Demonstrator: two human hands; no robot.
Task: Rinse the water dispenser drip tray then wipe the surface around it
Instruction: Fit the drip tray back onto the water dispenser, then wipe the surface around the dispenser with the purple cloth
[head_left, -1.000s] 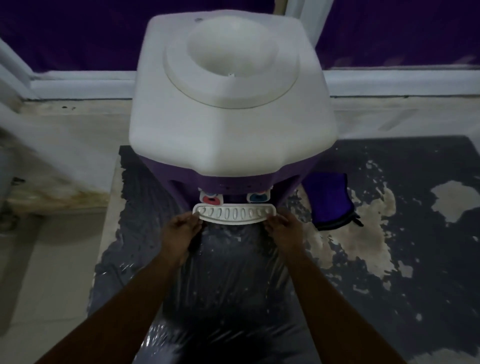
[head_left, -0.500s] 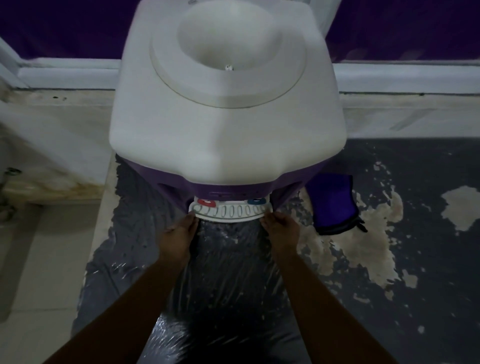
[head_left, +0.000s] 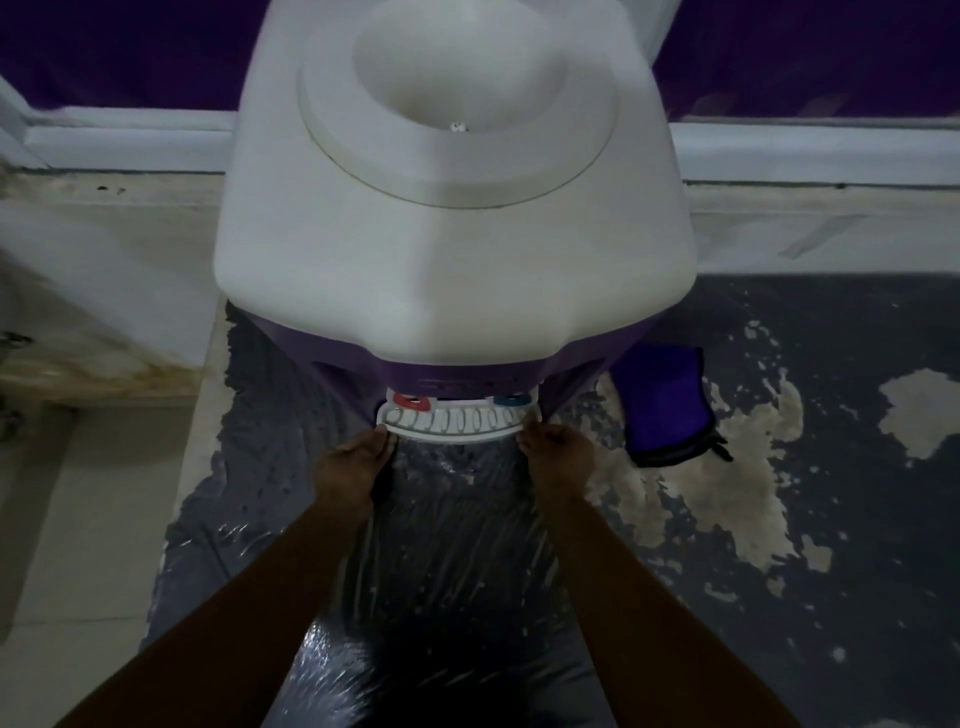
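Since a second ago the drip tray (head_left: 457, 423) sits deeper under the taps. Your left hand (head_left: 353, 465) and right hand (head_left: 558, 457) pinch its two ends, keeping it level in the dispenser (head_left: 452, 249) slot.

1. The water dispenser (head_left: 457, 249) has a top of smooth white plastic with a soft, half-matt sheen; the body below it is purple plastic, also smooth.
2. The drip tray (head_left: 457, 423) at its 6 o'clock edge is white slotted plastic, lightly glossy.
3. The counter surface (head_left: 831, 519) is dark and worn: its coating has flaked off in rough pale patches at 3 o'clock of the tray.
4. A clear plastic sheet (head_left: 441, 571) at 6 o'clock is crinkled and shiny.
5. The purple cloth (head_left: 660, 405) looks soft and matt, with dark trim.
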